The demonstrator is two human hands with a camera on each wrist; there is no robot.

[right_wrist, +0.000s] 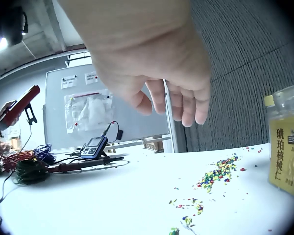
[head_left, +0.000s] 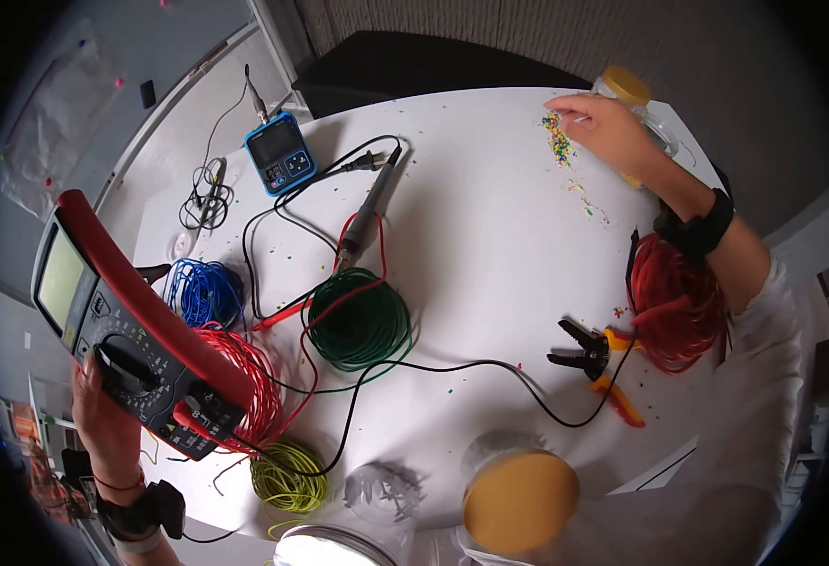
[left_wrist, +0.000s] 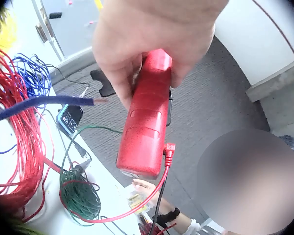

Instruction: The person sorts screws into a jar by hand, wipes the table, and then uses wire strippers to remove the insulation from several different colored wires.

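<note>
the left hand (head_left: 103, 415) grips a red multimeter (head_left: 122, 325), lifted left of the green wire coil (head_left: 360, 319). far right of that coil, the right hand (head_left: 608, 127) hovers with relaxed fingers, grasping nothing, over scattered coloured insulation bits (head_left: 558, 140) beside a yellow-lidded jar (head_left: 633, 94).

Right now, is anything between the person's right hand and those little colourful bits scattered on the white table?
Nothing visible is. The right hand hovers just above the pile of small multicoloured wire scraps, fingers hanging loosely with open air beneath them. The clear plastic jar with a yellow label stands off to one side, not between.
</note>
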